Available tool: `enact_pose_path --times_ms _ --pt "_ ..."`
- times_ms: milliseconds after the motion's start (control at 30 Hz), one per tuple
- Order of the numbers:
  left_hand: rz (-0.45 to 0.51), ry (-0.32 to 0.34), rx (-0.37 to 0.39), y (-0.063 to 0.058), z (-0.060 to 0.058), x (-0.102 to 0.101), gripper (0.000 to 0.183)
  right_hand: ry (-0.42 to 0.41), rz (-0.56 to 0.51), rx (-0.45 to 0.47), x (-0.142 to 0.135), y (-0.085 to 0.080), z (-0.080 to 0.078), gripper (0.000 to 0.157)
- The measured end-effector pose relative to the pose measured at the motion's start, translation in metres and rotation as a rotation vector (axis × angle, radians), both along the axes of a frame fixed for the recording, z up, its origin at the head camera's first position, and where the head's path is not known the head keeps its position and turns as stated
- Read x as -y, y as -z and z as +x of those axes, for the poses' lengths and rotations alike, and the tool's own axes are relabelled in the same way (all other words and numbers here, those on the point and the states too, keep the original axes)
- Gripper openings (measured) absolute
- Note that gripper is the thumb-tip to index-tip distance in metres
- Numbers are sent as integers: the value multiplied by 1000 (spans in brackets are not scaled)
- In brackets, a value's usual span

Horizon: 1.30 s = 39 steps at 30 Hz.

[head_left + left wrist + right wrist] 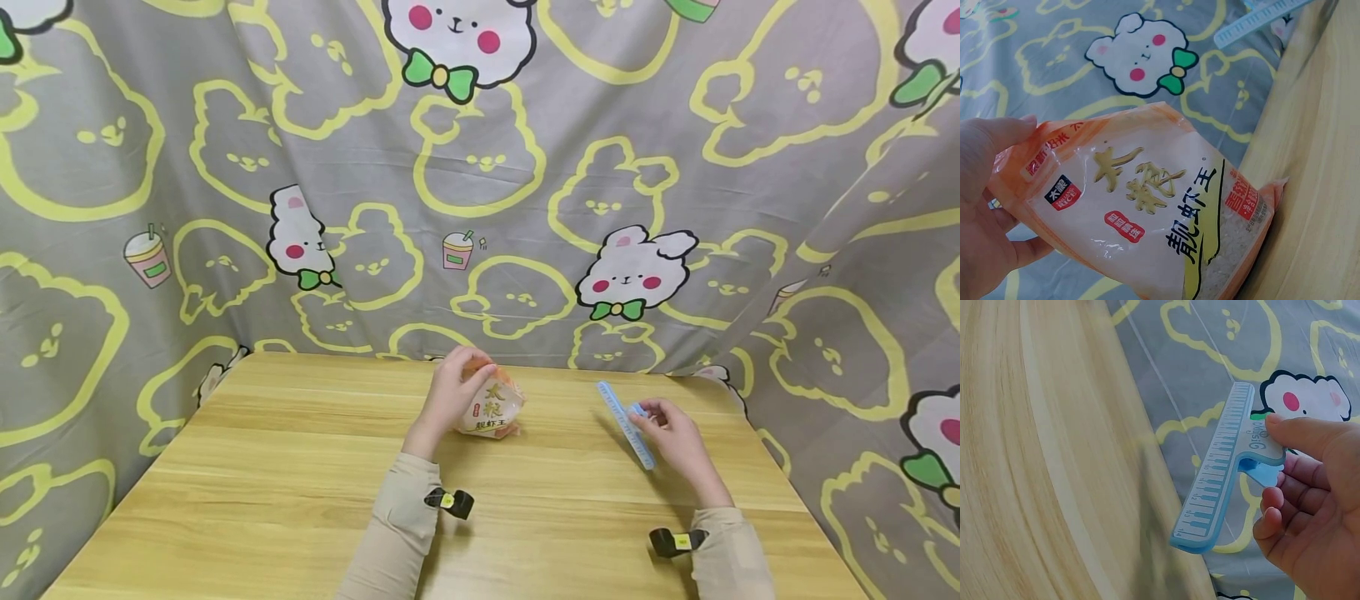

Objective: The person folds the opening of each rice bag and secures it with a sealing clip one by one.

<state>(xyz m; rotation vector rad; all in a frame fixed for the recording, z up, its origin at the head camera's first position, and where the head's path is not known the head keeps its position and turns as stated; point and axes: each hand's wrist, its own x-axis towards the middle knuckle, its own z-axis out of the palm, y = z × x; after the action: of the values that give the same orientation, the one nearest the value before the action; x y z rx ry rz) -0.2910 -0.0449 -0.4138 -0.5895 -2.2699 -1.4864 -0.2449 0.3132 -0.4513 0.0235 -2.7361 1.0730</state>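
Note:
A bag of rice (pixel 1147 194), orange and white with gold lettering, stands on the table with its top leaning toward my left hand (pixel 454 387). That hand grips the bag's upper end, thumb on the printed face and fingers behind. Grains show through a see-through patch near the bottom. To the right, my right hand (pixel 678 437) pinches a long light-blue clip (pixel 1216 472) by its handle, the thumb on the "Music" lettering. Piano keys are printed along the clip's bar, which is held above the table.
The wooden table (pixel 247 492) reaches back to a grey curtain (pixel 495 200) with yellow outlines and white cartoon animals, which also hangs along both sides. Black camera straps (pixel 450 502) sit around both wrists over beige sleeves.

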Motion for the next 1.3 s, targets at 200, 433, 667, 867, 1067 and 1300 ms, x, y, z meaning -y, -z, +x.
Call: enact_pose_path --times_ms 200,433,667,867,1067,1300 --pt "-11 -2 -19 1 0 1 10 -5 -5 -13 2 1 -1 42" --pt "-22 -8 -15 2 -1 1 10 -23 -35 -14 8 0 0 43" --pt "-20 -7 -38 3 -2 1 10 -31 -53 -29 12 -2 0 42" --pt "-25 -13 -30 3 -2 1 10 -46 -52 -40 17 -4 0 40" --pt "-26 -9 -33 3 -2 0 10 -49 -60 -47 22 -5 0 38" --pt "-20 -8 -1 3 -2 1 10 -59 -68 -51 24 -3 -1 38"
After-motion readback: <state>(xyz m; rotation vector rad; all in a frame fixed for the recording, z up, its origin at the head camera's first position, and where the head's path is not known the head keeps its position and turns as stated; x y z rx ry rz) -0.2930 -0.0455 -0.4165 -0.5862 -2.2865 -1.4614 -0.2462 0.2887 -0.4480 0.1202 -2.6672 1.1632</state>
